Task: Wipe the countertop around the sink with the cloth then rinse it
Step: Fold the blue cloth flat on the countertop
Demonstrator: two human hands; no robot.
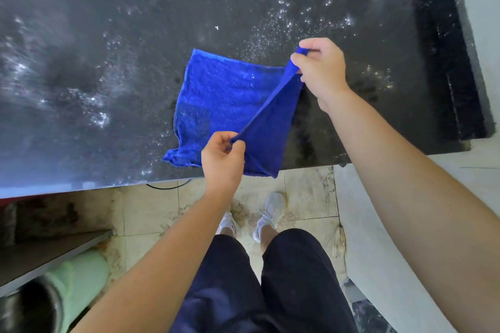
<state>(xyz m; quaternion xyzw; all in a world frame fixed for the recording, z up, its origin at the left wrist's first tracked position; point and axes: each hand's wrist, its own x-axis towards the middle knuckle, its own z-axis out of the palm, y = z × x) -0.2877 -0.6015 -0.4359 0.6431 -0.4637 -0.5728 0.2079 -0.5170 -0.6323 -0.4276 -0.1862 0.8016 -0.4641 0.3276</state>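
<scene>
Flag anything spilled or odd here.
Droplets speckle the countertop at far right and left. The blue cloth lies half lifted, its edge pinched by the left hand and right hand. Floor tiles look stained.

1. Setting: a kitchen or similar wet work area, apparently domestic.
2. Dark speckled stone countertop point(108, 67), spanning 9 through 12 to 3 o'clock, wet with droplets and smears. A darker border strip point(446, 62) edges it at 2 o'clock.
3. Blue cloth point(221, 97), centre, partly spread on the slab.
4. Pale floor tiles point(151, 213), 6 o'clock, stained along the joints.
5. Pale green bin-like container point(81, 273), 7 o'clock, beside a dark shelf point(54, 251) under the counter.
</scene>
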